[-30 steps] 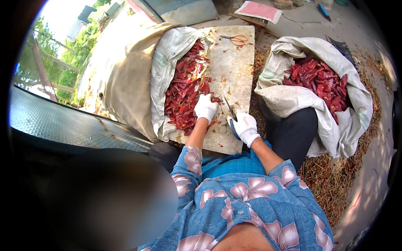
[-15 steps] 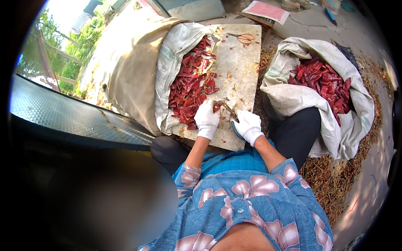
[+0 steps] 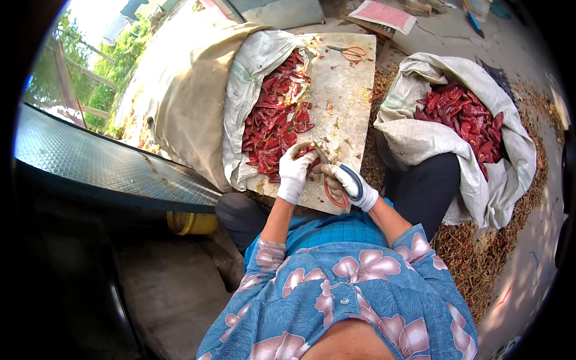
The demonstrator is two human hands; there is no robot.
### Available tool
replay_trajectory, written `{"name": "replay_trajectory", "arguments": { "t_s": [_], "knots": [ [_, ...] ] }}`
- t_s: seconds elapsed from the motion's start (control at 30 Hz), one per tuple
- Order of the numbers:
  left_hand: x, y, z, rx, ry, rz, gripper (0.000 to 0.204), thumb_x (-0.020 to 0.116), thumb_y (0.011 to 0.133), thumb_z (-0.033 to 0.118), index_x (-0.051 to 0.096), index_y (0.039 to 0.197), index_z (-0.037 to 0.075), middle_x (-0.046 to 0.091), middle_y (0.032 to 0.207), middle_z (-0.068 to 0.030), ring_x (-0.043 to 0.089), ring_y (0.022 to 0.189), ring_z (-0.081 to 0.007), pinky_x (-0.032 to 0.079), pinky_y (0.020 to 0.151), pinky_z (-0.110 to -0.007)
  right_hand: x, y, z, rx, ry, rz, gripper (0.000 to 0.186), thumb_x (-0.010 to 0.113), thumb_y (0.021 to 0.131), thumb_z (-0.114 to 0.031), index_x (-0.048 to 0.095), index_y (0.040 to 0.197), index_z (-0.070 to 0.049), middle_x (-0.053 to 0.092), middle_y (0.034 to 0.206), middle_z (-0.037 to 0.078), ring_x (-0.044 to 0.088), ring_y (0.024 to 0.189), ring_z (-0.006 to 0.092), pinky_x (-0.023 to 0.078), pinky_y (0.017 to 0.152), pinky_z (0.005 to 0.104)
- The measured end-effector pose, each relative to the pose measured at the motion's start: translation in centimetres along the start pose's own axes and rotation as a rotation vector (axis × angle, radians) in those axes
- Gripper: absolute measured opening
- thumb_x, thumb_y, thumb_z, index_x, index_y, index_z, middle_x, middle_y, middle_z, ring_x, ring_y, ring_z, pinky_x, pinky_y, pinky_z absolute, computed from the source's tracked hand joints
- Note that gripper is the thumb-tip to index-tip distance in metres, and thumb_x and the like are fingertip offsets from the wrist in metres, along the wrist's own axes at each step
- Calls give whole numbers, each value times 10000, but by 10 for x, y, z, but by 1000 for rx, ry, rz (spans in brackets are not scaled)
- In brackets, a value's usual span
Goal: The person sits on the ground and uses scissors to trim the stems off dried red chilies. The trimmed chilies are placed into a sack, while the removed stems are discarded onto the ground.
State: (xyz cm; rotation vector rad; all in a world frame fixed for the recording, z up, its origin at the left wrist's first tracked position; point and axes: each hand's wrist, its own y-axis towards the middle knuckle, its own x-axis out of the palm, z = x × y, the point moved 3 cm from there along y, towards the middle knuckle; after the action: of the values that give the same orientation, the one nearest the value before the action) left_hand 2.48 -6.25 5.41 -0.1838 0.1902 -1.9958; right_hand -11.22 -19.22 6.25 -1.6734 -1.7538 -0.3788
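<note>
My left hand (image 3: 295, 171), in a white glove, grips a dried red chili (image 3: 307, 151) at the near end of a worn wooden board (image 3: 347, 96). My right hand (image 3: 353, 185), also gloved, is closed on orange-handled scissors (image 3: 333, 191) whose blades point at the chili. The two hands almost touch. Just left of the board lies an open white sack of red chilies (image 3: 277, 117).
A second white sack of red chilies (image 3: 465, 114) stands at the right beside my knee. Another pair of orange scissors (image 3: 348, 52) lies at the board's far end. Chili stems and scraps (image 3: 480, 264) litter the ground at right. A dark metal sheet (image 3: 90, 162) lies left.
Both hands have drawn together at the near end of the board; my left hand has brought a chili from the sack to the scissors.
</note>
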Motion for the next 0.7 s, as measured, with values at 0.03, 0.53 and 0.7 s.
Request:
{"name": "replay_trajectory", "arguments": {
  "t_s": [0.03,0.53,0.7],
  "knots": [
    [4,-2,0,-54,-86,5,406,714,979,68,596,1366,32,738,1116,-81,734,878,-153,608,651,-289,0,1,1,9,96,-33,424,503,1130,-345,588,1369,-5,314,622,-83,327,489,51,292,461,260],
    [-73,13,15,7,-206,221,593,844,921,200,569,1415,20,723,965,-42,660,659,-110,450,460,-225,-50,32,16,-264,51,340,502,498,1118,-422,550,1412,-18,668,934,68,700,833,203,597,758,352],
    [-70,20,39,-1,-294,362,462,821,933,167,590,1314,46,707,923,-30,679,685,-121,485,477,-227,-48,31,16,-88,29,486,490,525,1087,-457,594,1293,-17,661,924,86,711,804,223,612,729,384]
  ]
}}
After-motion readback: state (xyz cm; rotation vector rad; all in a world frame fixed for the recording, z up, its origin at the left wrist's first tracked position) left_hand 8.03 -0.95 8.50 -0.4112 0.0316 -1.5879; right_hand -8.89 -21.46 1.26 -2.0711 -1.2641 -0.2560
